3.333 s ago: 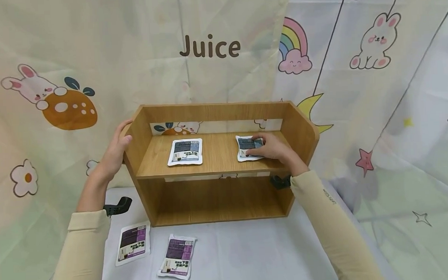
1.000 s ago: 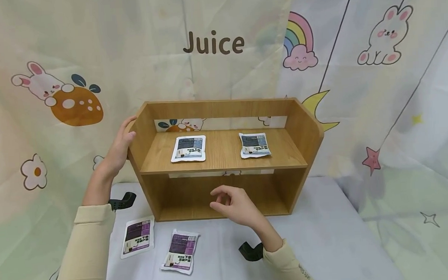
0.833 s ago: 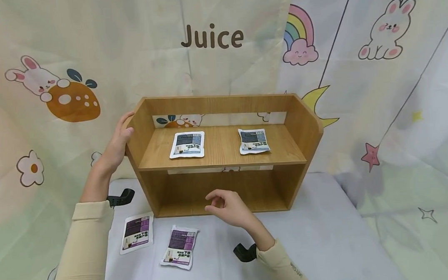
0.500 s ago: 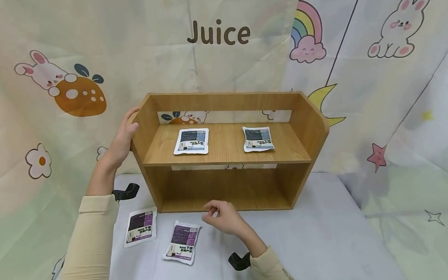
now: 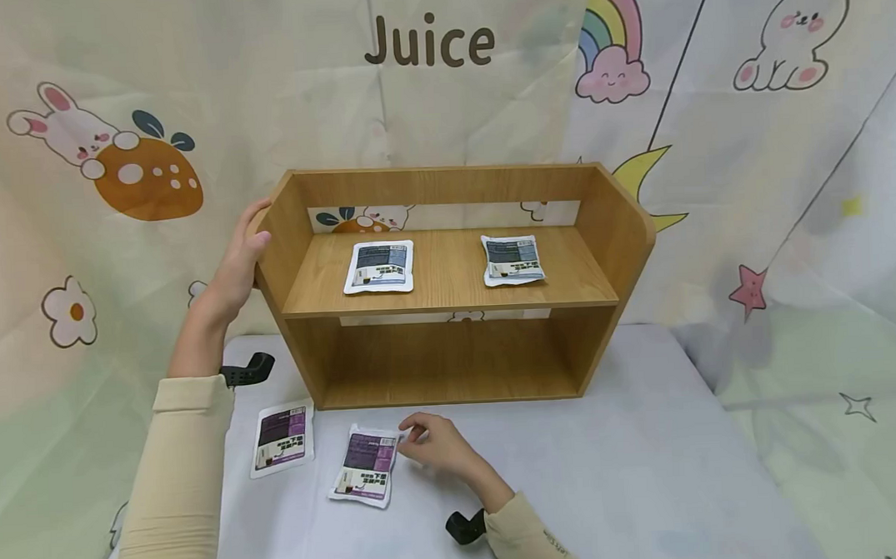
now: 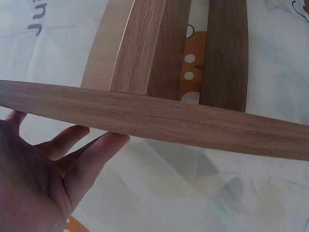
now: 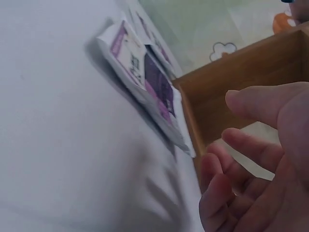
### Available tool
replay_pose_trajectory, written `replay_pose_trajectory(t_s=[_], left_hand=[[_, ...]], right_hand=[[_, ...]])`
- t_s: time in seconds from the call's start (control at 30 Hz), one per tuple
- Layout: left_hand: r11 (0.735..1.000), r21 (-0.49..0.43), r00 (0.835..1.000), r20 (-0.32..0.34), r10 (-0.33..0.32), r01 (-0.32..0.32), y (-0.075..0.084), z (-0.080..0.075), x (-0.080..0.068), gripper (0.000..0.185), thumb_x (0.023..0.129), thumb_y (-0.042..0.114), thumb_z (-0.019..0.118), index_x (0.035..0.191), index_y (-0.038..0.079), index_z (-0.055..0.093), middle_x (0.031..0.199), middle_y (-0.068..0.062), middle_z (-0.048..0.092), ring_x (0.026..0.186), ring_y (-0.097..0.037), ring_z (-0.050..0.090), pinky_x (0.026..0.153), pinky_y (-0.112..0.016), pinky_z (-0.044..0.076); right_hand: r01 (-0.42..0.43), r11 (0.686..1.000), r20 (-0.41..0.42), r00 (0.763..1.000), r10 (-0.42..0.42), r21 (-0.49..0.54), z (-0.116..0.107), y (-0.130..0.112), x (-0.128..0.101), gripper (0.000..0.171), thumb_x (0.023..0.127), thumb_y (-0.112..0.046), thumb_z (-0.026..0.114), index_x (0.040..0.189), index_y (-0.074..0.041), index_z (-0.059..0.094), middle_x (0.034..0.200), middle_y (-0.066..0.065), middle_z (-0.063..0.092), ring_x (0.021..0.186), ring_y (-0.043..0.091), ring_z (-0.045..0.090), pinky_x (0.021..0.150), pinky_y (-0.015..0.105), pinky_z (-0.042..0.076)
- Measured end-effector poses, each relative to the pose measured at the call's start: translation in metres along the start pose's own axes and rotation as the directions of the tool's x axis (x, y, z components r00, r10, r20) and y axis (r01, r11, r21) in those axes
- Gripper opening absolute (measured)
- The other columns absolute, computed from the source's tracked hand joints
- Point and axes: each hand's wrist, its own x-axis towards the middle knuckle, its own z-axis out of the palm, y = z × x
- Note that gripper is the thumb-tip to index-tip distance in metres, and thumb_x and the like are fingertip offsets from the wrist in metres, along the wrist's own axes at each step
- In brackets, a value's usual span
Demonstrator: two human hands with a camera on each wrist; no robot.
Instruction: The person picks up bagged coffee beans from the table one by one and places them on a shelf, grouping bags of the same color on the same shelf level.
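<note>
White-cloth table, cartoon "Juice" curtain behind. Head view: left hand flat on wooden shelf left side panel, same as before. Right hand has dropped from shelf front to the tabletop, fingers loosely curled, holding nothing, fingertips at top edge of purple pouch. Second purple pouch just left, two blue pouches on upper board. Left wrist: fingers straight against panel edge. Right wrist: fingers relaxed, near purple pouch, apart.
</note>
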Motion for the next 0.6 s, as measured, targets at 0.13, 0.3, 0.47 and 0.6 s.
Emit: replay_pose_trajectory(t_s=[0.13, 0.3, 0.47, 0.6], left_hand=[[1.000, -0.010, 1.000, -0.001, 0.008, -0.008, -0.003, 0.001, 0.001, 0.056, 0.098, 0.038, 0.029, 0.152, 0.032, 0.015, 0.144, -0.009, 0.024, 0.120, -0.037, 0.035, 0.082, -0.048, 0.038], [1.000, -0.003, 1.000, 0.004, 0.011, -0.011, 0.000, 0.002, 0.008, 0.056, 0.098, 0.039, 0.029, 0.152, 0.034, 0.014, 0.145, -0.010, 0.024, 0.121, -0.037, 0.034, 0.083, -0.048, 0.037], [1.000, 0.004, 1.000, 0.004, -0.003, 0.003, 0.000, 0.002, 0.005, 0.056, 0.098, 0.038, 0.029, 0.152, 0.034, 0.014, 0.144, -0.009, 0.025, 0.120, -0.035, 0.034, 0.083, -0.048, 0.036], [1.000, 0.006, 1.000, 0.000, -0.002, 0.002, -0.004, 0.001, -0.001, 0.055, 0.099, 0.037, 0.028, 0.152, 0.033, 0.014, 0.144, -0.009, 0.025, 0.120, -0.034, 0.033, 0.083, -0.047, 0.035]], right_hand=[[0.036, 0.996, -0.003, 0.999, -0.036, -0.082, 0.012, 0.006, -0.003, 0.031, 0.085, -0.020, 0.074, 0.113, -0.008, 0.067, 0.092, 0.003, 0.060, 0.080, 0.014, 0.053, 0.066, 0.027, 0.043], [0.034, 0.982, -0.042, 0.998, -0.043, -0.185, 0.021, 0.011, -0.005, 0.041, 0.082, -0.029, 0.076, 0.119, -0.012, 0.065, 0.101, 0.004, 0.056, 0.079, 0.010, 0.048, 0.071, 0.029, 0.042], [-0.020, 0.967, -0.099, 0.995, -0.005, -0.252, 0.033, 0.008, -0.011, 0.054, 0.078, -0.039, 0.077, 0.124, -0.015, 0.062, 0.104, 0.004, 0.054, 0.082, 0.012, 0.050, 0.073, 0.032, 0.045], [-0.061, 0.944, -0.103, 0.994, 0.029, -0.326, 0.047, 0.001, -0.012, 0.066, 0.077, -0.049, 0.076, 0.132, -0.016, 0.058, 0.107, 0.004, 0.052, 0.083, 0.014, 0.054, 0.071, 0.032, 0.046]])
